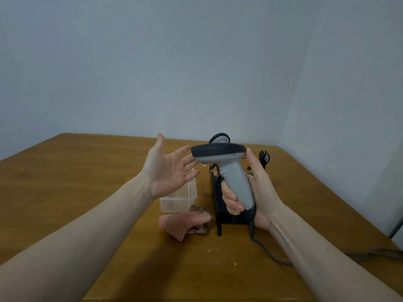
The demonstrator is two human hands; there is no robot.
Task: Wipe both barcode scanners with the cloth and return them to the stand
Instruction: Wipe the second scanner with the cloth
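scanner held up over table

right hand (257,188) curled round grey scanner (226,168) grip, upright above black stand (220,205). left hand (168,168) raised, palm up, fingers spread, tips by scanner head. pink cloth (185,223) lying on table (65,182), beside stand.

My right hand (257,188) was raised, forearm extended, fingers and thumb curled round a scanner (229,168) grip. My left hand (168,168) was held up beside it, palm up, fingers straight and spread.

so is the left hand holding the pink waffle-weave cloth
No, the pink waffle-weave cloth lies on the wooden table, and the left hand is open and empty.
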